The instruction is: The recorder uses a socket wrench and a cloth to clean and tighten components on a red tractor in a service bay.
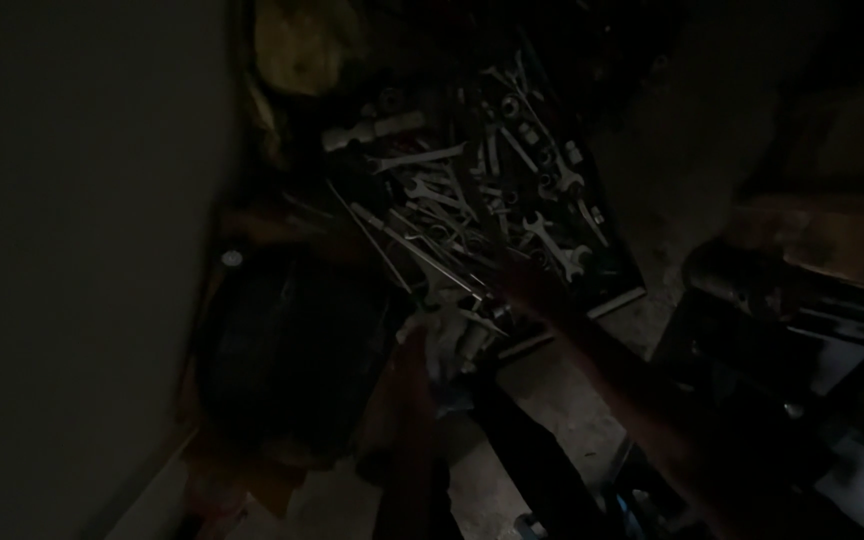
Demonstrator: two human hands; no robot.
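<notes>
Wrenches (452,215) lay heaped in a dark open tray (620,296) on the floor as a person reached into the pile in very poor light. The right hand (527,288) stretched forward over the near end of the tray, its fingers among the spanners close to the rim; whether it had closed on one could not be told in the gloom. The left hand (414,362) hovered lower and nearer, just beside a pale crumpled rag (444,335) at the tray's near corner, and its grip was likewise too dim to judge. A large dark round object, possibly a tyre (282,350), sat to the left of the tools against a plain wall (82,250), with something yellow (302,45) beyond it.
</notes>
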